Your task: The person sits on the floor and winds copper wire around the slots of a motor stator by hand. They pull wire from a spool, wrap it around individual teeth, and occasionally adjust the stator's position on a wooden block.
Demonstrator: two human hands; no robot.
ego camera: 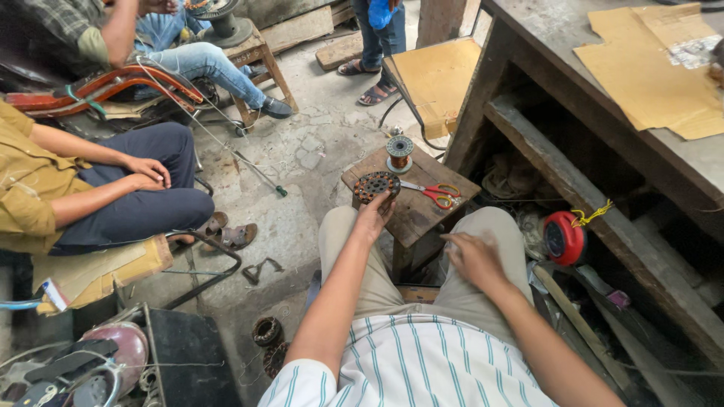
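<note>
Hands at a small wooden stool (422, 218) in a workshop, seen from above.

Fingertips of the left hand (373, 218) were hidden behind the round motor stator (375, 185) they gripped at the stool's left edge, mid-frame. The right hand (471, 256) was blurred, hovering loosely open over the lap, palm down, holding nothing. Red-handled scissors (434, 193) and a wire spool (400, 153) lay on the stool. Seated people at upper left were cut off by the frame.
</note>
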